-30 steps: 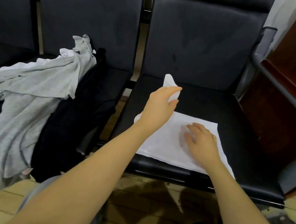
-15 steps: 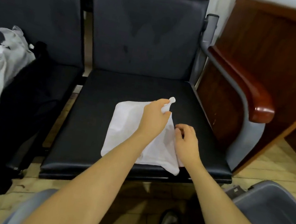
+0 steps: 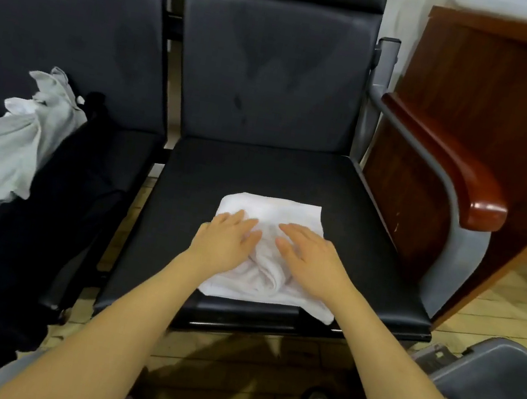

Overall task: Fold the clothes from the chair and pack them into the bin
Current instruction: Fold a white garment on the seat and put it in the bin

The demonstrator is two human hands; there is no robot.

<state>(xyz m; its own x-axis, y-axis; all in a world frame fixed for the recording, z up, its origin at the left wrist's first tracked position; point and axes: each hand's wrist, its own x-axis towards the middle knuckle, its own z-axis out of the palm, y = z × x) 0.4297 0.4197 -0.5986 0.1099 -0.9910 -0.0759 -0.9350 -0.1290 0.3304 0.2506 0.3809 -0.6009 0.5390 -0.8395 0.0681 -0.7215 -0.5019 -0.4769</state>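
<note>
Both my hands, left hand (image 3: 225, 243) and right hand (image 3: 311, 258), press flat on folded white garment (image 3: 270, 211); clothes pile (image 3: 1, 165) left unfolded, bin (image 3: 495, 384) unpacked.

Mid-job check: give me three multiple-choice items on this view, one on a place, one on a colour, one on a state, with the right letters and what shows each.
1. Where does the white garment lie?
A. on the seat of the chair with the wooden armrest
B. inside the grey bin
C. on the floor

2. What colour is the garment on top of the unfolded pile on the neighbouring chair?
A. red
B. light grey
C. green

3. How do the hands meet the white garment?
A. both pinch and lift a corner
B. neither touches it
C. both lie flat on it

Key:
1 A: it sits at the seat's front, while the bin stands at lower right on the floor.
2 B: pale grey cloth drapes over black cloth.
3 C: the left hand and right hand rest on it with straight fingers.
</note>
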